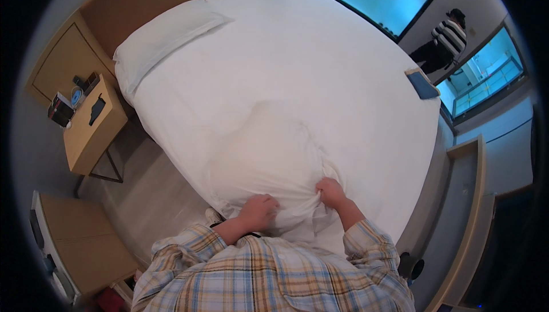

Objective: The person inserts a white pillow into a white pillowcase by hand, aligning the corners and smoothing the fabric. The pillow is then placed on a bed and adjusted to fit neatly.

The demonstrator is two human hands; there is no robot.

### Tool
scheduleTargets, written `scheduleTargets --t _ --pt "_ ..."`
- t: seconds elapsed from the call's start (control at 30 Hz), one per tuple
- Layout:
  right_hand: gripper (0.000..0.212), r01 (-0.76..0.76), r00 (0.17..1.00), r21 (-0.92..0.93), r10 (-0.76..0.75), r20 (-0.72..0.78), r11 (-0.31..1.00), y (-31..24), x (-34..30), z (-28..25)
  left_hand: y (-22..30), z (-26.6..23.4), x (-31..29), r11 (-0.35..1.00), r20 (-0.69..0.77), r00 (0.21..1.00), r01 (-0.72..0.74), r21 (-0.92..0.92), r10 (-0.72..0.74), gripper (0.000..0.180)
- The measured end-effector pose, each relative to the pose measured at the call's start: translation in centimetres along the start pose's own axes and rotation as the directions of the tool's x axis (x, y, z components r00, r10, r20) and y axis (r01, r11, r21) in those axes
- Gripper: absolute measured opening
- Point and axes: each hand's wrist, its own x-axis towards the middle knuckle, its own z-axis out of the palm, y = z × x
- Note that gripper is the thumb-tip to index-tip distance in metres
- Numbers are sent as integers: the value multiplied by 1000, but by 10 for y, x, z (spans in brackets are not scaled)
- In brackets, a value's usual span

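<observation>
A plump white pillow (263,155) in a loose white case lies on the near edge of the bed, right in front of me. My right hand (331,192) pinches the bunched cloth at its right side, and creases run from the fingers. At the near left edge of the pillow, my left hand (259,212) is closed on the case with its fingers curled. Loose folds of the case gather between the two hands. Both forearms are in plaid sleeves.
White sheeting covers the wide bed (366,55); another pillow (166,40) lies by the headboard. A folded blue cloth (422,84) rests at its right edge. To the left stand a wooden bedside table (97,135) and a brown cabinet (86,232). A person (446,40) in stripes stands far right.
</observation>
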Motion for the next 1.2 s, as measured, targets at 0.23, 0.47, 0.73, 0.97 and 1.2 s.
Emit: scheduleTargets --t 0.23,0.47,0.73,0.97,1.2 --pt "13 3 996 243 19 -88 970 1 -8 10 -25 -5 -16 920 -366 896 339 197 -252 44" --pt "18 -193 978 190 174 111 963 -45 -1 0 -48 -9 -10 867 -372 886 397 301 -276 31" --pt "32 -80 996 -124 75 -43 989 -32 2 25 -53 -17 8 893 -438 839 423 154 -322 45" --pt "18 101 924 -150 -148 -352 984 -50 38 25 -49 -26 19 904 -465 841 390 172 -275 57" --pt "8 -40 996 248 57 -63 968 -52 39 6 -68 -38 27 907 -472 843 379 182 -258 27"
